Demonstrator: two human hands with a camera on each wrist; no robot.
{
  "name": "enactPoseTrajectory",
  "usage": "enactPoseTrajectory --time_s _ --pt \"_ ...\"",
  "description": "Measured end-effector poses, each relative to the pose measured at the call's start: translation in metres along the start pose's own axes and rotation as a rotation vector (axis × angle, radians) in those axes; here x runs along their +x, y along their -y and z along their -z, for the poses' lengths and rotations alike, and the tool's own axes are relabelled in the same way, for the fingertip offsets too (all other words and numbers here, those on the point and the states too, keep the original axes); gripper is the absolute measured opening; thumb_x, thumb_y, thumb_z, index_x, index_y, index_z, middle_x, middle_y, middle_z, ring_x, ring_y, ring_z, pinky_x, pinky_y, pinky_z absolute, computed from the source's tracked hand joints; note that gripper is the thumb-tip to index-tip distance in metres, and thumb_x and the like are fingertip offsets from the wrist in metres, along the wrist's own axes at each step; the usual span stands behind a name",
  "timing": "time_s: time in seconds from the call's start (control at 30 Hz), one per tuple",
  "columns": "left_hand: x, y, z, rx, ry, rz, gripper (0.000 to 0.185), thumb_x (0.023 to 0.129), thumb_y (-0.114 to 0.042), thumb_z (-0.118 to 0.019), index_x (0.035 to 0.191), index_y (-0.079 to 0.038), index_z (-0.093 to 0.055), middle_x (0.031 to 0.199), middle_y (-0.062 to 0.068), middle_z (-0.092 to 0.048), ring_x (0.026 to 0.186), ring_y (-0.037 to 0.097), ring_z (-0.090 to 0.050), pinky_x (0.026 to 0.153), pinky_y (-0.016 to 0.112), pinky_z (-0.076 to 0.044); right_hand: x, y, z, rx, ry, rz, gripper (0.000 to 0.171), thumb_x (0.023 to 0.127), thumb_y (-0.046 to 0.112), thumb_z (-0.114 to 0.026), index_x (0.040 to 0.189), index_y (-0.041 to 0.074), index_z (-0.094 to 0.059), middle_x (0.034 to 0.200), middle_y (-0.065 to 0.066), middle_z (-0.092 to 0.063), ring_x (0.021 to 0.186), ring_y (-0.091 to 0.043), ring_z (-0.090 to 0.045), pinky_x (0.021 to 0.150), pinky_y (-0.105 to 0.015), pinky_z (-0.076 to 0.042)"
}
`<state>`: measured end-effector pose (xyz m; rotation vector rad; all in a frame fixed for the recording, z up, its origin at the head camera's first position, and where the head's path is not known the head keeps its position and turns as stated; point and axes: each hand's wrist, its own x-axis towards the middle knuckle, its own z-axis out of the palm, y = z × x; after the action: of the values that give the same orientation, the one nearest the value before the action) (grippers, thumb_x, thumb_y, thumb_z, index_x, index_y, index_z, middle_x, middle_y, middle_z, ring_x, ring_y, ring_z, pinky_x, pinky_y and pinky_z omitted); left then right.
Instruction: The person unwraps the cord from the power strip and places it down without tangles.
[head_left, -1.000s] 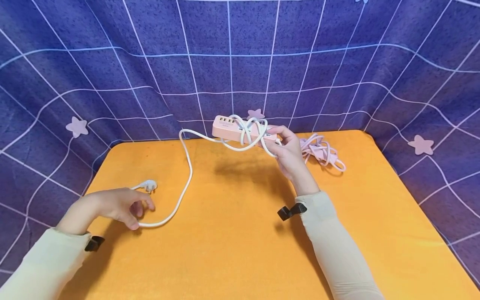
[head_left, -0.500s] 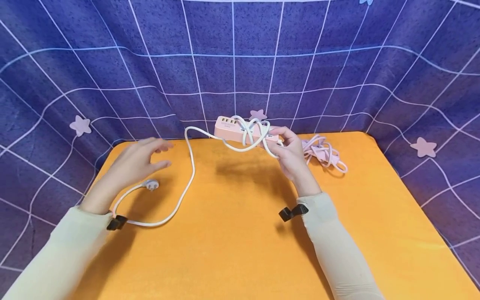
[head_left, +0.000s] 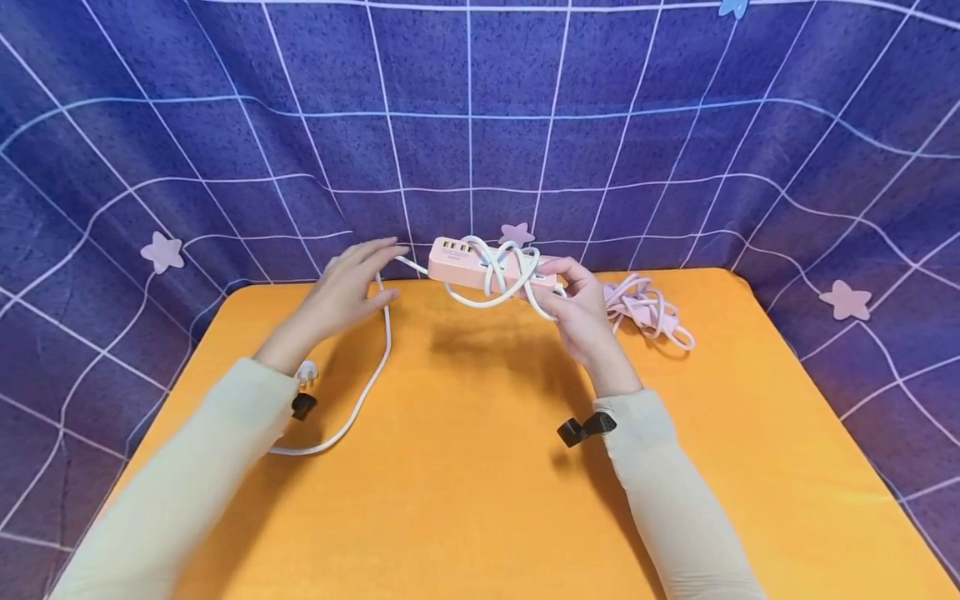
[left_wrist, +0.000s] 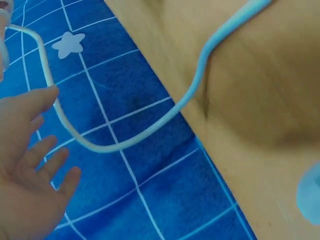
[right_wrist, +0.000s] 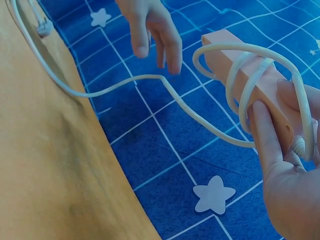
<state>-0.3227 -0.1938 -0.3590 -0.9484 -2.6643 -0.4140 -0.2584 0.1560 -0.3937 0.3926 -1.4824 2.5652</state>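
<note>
My right hand (head_left: 587, 321) grips the right end of a pink power strip (head_left: 456, 265), raised above the table's far side. White cord (right_wrist: 235, 90) is wound around the strip in several loose loops. From the strip's left end the cord runs left and curves down onto the table. My left hand (head_left: 345, 287) is beside this free stretch of cord (left_wrist: 107, 148), fingers spread and relaxed, holding nothing. In the left wrist view a fingertip overlaps the cord; I cannot tell whether they touch. The white plug (head_left: 306, 372) lies on the table near my left wrist.
A tangled pink cord bundle (head_left: 643, 307) lies behind my right hand at the table's back right. The orange table (head_left: 465, 467) is bordered by a blue gridded curtain (head_left: 502, 150) with star shapes. Black straps sit on both wrists.
My left hand has moved up and to the right, away from the cord near the plug to the stretch beside the power strip. My right hand and the strip have stayed nearly still.
</note>
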Motion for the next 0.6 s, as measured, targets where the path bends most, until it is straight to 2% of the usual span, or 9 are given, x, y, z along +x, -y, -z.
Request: enactPoseTrajectory --time_s 0.17,0.27,0.47,0.6 --pt "0.01 -0.004 -0.014 0.036 0.056 -0.048 0.05 0.101 -0.014 -0.072 0.149 -0.011 -0.059 0.157 0.017 -0.054 0.147 0.043 -0.044 0.105 0.067 -0.039 -0.001 0.0 0.0 -0.008 -0.011 0.004 0.041 0.085 -0.026 -0.064 0.094 0.013 -0.072 0.123 -0.008 -0.067 0.097 -0.019 -0.073 0.083 -0.038 -0.065" --pt "0.01 -0.006 -0.018 0.025 0.016 -0.07 0.036 0.101 -0.012 -0.071 0.138 -0.011 -0.068 0.143 0.017 -0.065 0.139 0.042 -0.054 0.101 0.064 -0.041 0.0 0.0 0.0 -0.01 -0.009 0.01 0.041 0.085 -0.025 -0.064 0.094 0.013 -0.072 0.123 -0.008 -0.067 0.098 -0.018 -0.072 0.083 -0.037 -0.065" --pt "0.008 -0.009 -0.022 -0.002 -0.115 -0.152 0.019 0.096 -0.008 -0.078 0.114 -0.011 -0.08 0.112 0.01 -0.078 0.107 0.034 -0.072 0.087 0.056 -0.051 0.001 -0.001 0.0 0.002 -0.002 0.015 0.042 0.085 -0.026 -0.063 0.095 0.014 -0.073 0.122 -0.007 -0.067 0.097 -0.018 -0.072 0.083 -0.035 -0.065" --pt "0.007 -0.013 -0.024 0.002 -0.119 -0.19 0.014 0.095 -0.01 -0.081 0.109 -0.008 -0.081 0.104 0.01 -0.078 0.097 0.032 -0.074 0.086 0.052 -0.056 0.001 -0.001 0.0 0.006 -0.001 0.023 0.043 0.086 -0.027 -0.063 0.095 0.014 -0.073 0.121 -0.006 -0.068 0.097 -0.018 -0.072 0.081 -0.033 -0.065"
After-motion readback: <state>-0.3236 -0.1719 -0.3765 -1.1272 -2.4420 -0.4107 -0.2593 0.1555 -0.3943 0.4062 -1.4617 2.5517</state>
